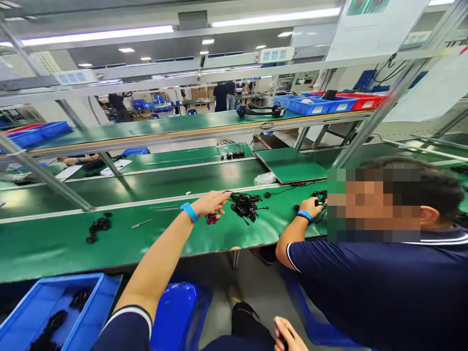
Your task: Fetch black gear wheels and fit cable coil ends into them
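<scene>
My left hand (215, 204), with a blue band at the wrist, reaches over the green bench top. Its fingers are pinched together at the near end of a tangled bunch of black cables (245, 205). A small dark red thing (212, 219) shows just under the palm; its kind is unclear. Low in the picture, my right hand (288, 335) is near my lap, fingers curled round something dark and thin that I cannot make out. Further left on the bench lie another small black cable bundle (98, 227) and a thin tool with a pale handle (141, 224).
A co-worker (373, 287) sits close on my right, a hand (310, 208) on black cables. A blue bin (93, 297) with cables stands at lower left, beside a blue stool (179, 312). Behind the bench are a raised green board (292, 163), a clear plastic bag (265, 178) and a shelf rail.
</scene>
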Demonstrator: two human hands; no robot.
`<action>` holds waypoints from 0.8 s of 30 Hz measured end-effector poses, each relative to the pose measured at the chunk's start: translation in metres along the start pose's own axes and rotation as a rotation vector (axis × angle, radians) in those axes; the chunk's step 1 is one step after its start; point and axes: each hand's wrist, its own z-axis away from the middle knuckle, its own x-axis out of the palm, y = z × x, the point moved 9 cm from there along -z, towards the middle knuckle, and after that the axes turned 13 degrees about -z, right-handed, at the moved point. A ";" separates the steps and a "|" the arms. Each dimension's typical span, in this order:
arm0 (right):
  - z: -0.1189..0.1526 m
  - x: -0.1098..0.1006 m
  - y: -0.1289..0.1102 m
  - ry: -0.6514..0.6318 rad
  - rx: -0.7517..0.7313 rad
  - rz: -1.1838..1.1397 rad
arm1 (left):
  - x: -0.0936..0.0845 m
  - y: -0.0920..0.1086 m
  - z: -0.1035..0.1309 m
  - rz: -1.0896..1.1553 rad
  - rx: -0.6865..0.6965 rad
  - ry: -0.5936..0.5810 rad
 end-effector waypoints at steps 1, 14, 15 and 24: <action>-0.022 0.014 -0.010 -0.015 -0.006 0.011 | -0.007 -0.027 -0.021 -0.059 -0.059 -0.014; -0.242 0.225 -0.050 -0.312 -0.270 0.584 | -0.114 -0.327 -0.127 -0.869 -0.511 -0.243; -0.249 0.239 -0.046 -0.340 -0.329 0.623 | -0.121 -0.343 -0.129 -0.917 -0.521 -0.254; -0.331 0.309 0.020 -0.450 -0.820 0.750 | -0.140 -0.463 -0.159 -1.217 -0.269 -0.176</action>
